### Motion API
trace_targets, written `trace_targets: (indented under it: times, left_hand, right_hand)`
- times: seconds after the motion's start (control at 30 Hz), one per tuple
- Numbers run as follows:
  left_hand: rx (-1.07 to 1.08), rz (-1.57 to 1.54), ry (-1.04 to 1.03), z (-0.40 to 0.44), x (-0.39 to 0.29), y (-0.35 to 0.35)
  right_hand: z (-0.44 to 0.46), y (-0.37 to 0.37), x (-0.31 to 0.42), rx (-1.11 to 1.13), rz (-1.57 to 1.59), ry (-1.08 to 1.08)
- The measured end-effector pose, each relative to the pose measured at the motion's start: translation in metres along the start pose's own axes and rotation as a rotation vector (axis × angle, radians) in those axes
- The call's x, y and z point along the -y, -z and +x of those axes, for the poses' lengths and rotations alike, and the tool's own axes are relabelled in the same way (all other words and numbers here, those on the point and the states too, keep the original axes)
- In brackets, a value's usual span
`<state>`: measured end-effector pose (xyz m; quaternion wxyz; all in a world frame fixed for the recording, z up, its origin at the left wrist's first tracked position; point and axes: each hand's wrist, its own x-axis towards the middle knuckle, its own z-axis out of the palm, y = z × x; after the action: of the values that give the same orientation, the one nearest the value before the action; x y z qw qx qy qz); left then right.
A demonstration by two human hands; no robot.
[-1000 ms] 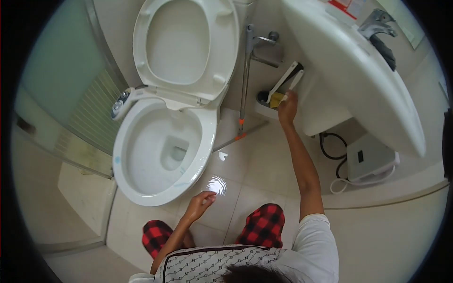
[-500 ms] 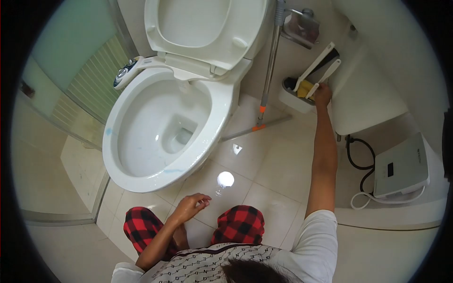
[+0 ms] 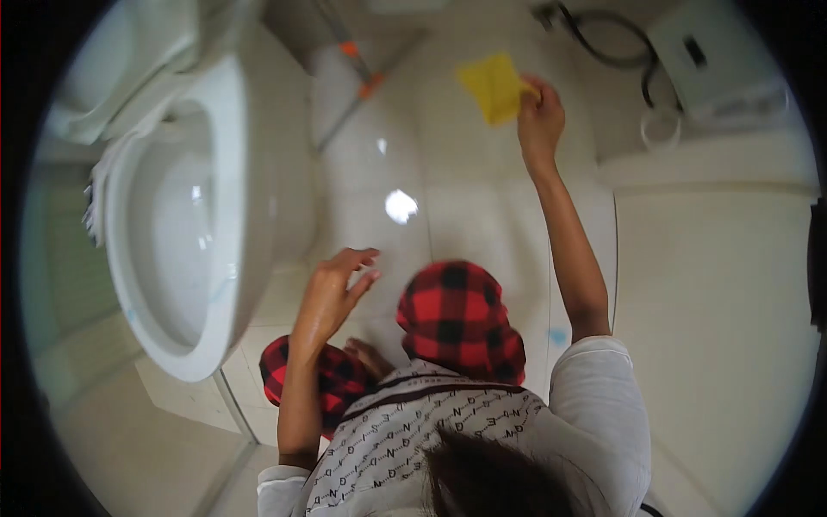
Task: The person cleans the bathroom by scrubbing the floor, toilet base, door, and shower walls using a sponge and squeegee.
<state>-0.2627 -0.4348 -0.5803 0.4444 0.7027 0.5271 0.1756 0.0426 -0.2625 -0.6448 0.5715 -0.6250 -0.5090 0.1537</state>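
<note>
A yellow cloth (image 3: 493, 88) hangs from the fingers of my right hand (image 3: 540, 121), which pinches its right corner above the tiled floor (image 3: 465, 198). My left hand (image 3: 332, 289) is over the floor in front of my knees, thumb and fingers apart, with nothing in it. To its left stands the white toilet bowl (image 3: 177, 233), its seat rim marked with light blue streaks. The picture is slightly blurred.
A squeegee (image 3: 366, 90) with orange joints stands beyond the toilet. At the upper right are a white box (image 3: 719, 56) and a black hose (image 3: 603, 60). A blue spot (image 3: 557, 336) lies near my right elbow. Glass panels are at the left.
My right hand has pulled the yellow cloth out of the brush holder and brought it back over the floor. My view has turned downward, and the holder has left clear sight. My left hand's fingers have spread.
</note>
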Motion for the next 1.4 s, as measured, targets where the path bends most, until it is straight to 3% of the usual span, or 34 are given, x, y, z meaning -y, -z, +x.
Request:
trace_targets:
  times: [0.03, 0.1, 0.23, 0.27, 0.33, 0.37, 0.43, 0.47, 0.53, 0.67, 0.73, 0.8, 0.87, 0.93, 1.0, 1.07, 1.13, 1.2, 1.23, 1.33, 1.4]
  left_hand:
    - [0.024, 0.076, 0.033, -0.002, -0.006, 0.001]
    - [0.076, 0.159, 0.073, -0.007, -0.010, 0.003]
    - [0.086, 0.202, 0.138, 0.000, -0.019, -0.009]
    - [0.078, 0.213, 0.170, 0.002, -0.014, -0.009]
    - [0.096, 0.250, 0.173, 0.001, -0.006, -0.015]
    - [0.068, 0.296, 0.204, 0.002, -0.006, -0.007]
    - [0.054, 0.284, 0.230, 0.002, -0.015, -0.009]
    - [0.013, 0.268, 0.272, -0.005, -0.031, -0.008]
    - [0.038, 0.290, 0.240, -0.009, -0.044, -0.008]
    - [0.072, 0.263, 0.235, -0.006, -0.049, -0.010]
    - [0.005, 0.269, 0.256, 0.002, -0.054, -0.017]
    - [0.047, 0.270, 0.244, 0.008, -0.048, -0.023]
    - [0.060, 0.257, 0.260, 0.017, -0.038, -0.033]
    - [0.089, 0.330, 0.274, 0.020, -0.037, -0.032]
    - [0.053, 0.317, 0.330, 0.023, -0.038, -0.031]
    - [0.028, 0.310, 0.391, 0.026, -0.045, -0.034]
    - [0.038, 0.360, 0.406, 0.028, -0.057, -0.044]
    - [0.071, 0.253, 0.346, 0.034, -0.053, -0.054]
    - [0.118, 0.164, 0.303, 0.029, -0.055, -0.050]
    - [0.026, 0.439, 0.336, 0.028, -0.057, -0.035]
    - [-0.065, 0.456, 0.423, 0.026, -0.060, -0.031]
  right_hand:
    - [-0.042, 0.036, -0.031, 0.058, 0.128, -0.265]
    - [-0.127, 0.114, -0.069, -0.046, 0.346, -0.597]
    - [-0.271, 0.234, -0.087, -0.553, 0.387, -0.907]
    - [-0.322, 0.242, -0.107, -0.591, 0.377, -0.916]
    - [-0.413, 0.261, -0.142, -0.193, -0.934, -0.660]
    - [-0.420, 0.254, -0.136, -0.205, -0.943, -0.684]
    - [-0.418, 0.237, -0.138, 0.328, -1.206, -0.423]
    - [-0.413, 0.229, -0.145, 0.317, -1.205, -0.432]
    - [-0.419, 0.213, -0.174, 0.018, -1.132, -0.530]
    - [-0.508, 0.264, -0.165, 0.195, -1.011, -0.487]
    - [-0.461, 0.304, -0.209, -0.330, -1.276, -0.724]
    - [-0.383, 0.289, -0.251, -0.406, -1.125, -0.570]
    - [-0.317, 0.217, -0.224, 0.124, -0.918, -0.506]
    - [-0.381, 0.193, -0.157, 0.305, -1.005, -0.650]
    - [-0.435, 0.238, -0.140, 0.344, -1.031, -0.722]
    - [-0.411, 0.277, -0.202, 0.029, -1.051, -0.694]
    - [-0.392, 0.322, -0.260, -0.575, -1.088, -0.653]
    - [-0.293, 0.242, -0.226, -0.043, -0.957, -0.700]
    - [-0.316, 0.230, -0.209, -0.025, -0.947, -0.720]
    - [-0.372, 0.216, -0.139, 0.571, -0.833, -0.625]
    - [-0.427, 0.294, -0.198, 0.139, -1.087, -0.655]
